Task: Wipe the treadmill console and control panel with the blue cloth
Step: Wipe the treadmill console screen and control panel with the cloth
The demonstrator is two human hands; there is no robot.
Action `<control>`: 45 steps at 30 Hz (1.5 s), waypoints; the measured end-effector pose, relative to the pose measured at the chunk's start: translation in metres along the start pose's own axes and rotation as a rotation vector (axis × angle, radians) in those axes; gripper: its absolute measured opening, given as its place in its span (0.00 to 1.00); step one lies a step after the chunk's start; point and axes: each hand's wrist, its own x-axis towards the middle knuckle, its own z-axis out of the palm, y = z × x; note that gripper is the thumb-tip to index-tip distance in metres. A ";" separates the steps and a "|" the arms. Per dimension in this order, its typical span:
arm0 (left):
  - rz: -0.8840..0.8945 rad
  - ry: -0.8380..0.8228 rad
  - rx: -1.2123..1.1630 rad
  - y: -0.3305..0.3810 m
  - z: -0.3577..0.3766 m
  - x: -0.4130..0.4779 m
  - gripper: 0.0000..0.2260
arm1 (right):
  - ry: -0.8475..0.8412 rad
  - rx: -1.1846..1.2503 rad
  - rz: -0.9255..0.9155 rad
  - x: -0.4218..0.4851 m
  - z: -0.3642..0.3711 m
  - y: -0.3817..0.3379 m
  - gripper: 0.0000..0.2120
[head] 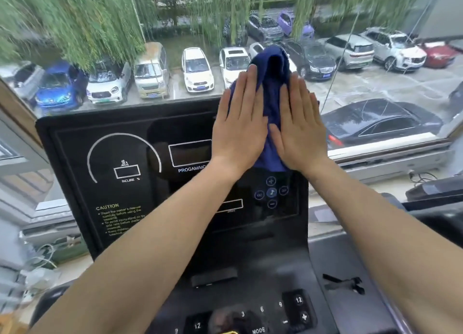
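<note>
The black treadmill console (120, 158) stands upright in front of me, with an incline gauge, display boxes and a caution label. Below it lies the control panel (250, 313) with numbered keys and a MODE button. The blue cloth (271, 83) is bunched over the console's upper right part and sticks up past its top edge. My left hand (239, 125) and my right hand (300, 125) lie flat side by side on the cloth, fingers straight and pointing up, pressing it against the screen. Round media buttons (271, 192) show just under the cloth.
A large window behind the console looks down on a car park and willow branches. The window sill (388, 158) runs along the right, with cables (423, 177) on the ledge. A black clip (343, 282) lies on the panel's right side. Wires and clutter (37, 266) sit low on the left.
</note>
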 end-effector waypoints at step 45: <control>-0.202 -0.024 -0.007 -0.112 -0.017 -0.086 0.28 | 0.019 0.014 -0.193 0.024 0.005 -0.148 0.34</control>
